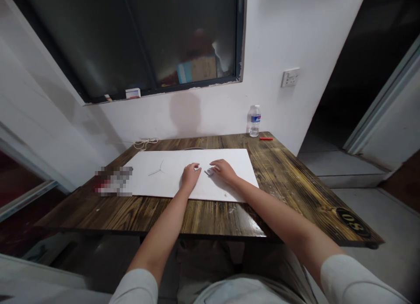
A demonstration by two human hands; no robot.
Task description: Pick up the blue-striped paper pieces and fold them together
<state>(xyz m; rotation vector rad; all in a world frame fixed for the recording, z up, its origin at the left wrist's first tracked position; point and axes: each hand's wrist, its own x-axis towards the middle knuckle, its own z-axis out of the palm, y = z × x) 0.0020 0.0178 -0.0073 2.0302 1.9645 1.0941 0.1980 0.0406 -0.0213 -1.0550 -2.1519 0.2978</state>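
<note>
From my remote seat on the head camera, I log the following:

2 grips, both bare hands in white sleeves, resting on the sheet: left grip [190, 175], fingers curled, holding nothing I can make out; right grip [223, 171], fingers reaching inward, with no hold I can confirm

1 small grey piece [208, 172], on the sheet between the two grips and just beside the right fingertips; too small for me to identify, and I cannot tell whether it is touching them

1 white sheet [164, 164], lying flat on the table

1 thin Y-shaped mark [156, 168], on the sheet, left of the grips

1 wooden table [278, 181], dark-grained

1 coil of white cord [145, 143], at the table's far edge

1 plastic water bottle [253, 121], upright near the far edge

1 red stick [265, 138], lying just beside the bottle

1 blurred patch [113, 181], at the sheet's left edge, unreadable

1 wall socket [290, 77]

1 dark window [131, 41]
</note>
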